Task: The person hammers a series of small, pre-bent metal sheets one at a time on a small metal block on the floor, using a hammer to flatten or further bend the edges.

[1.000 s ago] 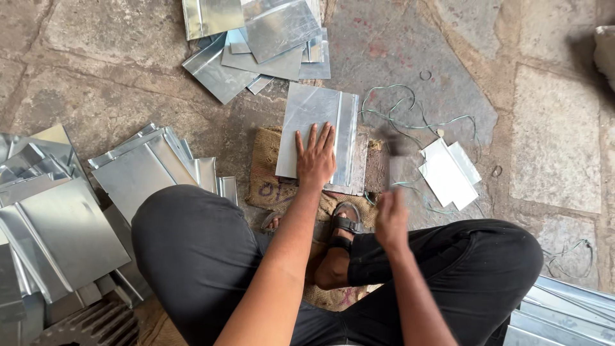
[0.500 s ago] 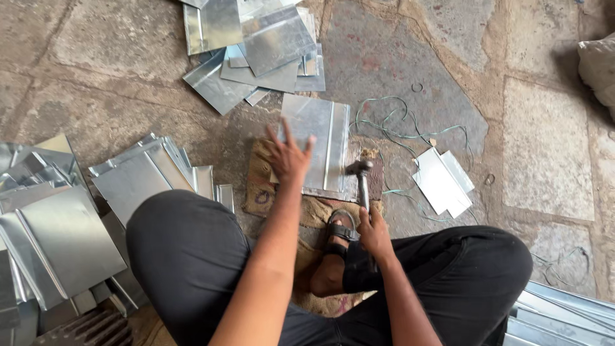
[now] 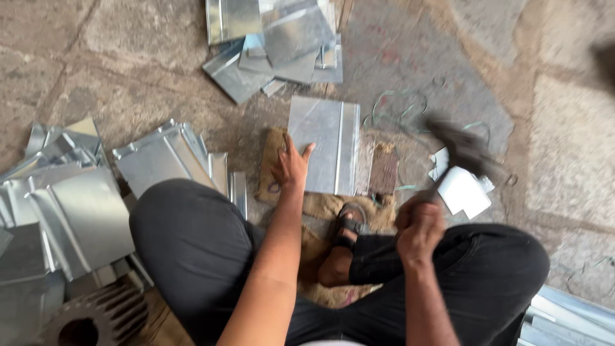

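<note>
Fingers of the left hand spread flat on the metal sheet, long axis running top-to-bottom at frame centre; right hand fist-grips a blurred hammer pointing upper right.

Your left hand presses the sheet lying on the sacking before you; your right hand lifts the hammer to its right. Folded sheets lie left, another pile beyond.
</note>
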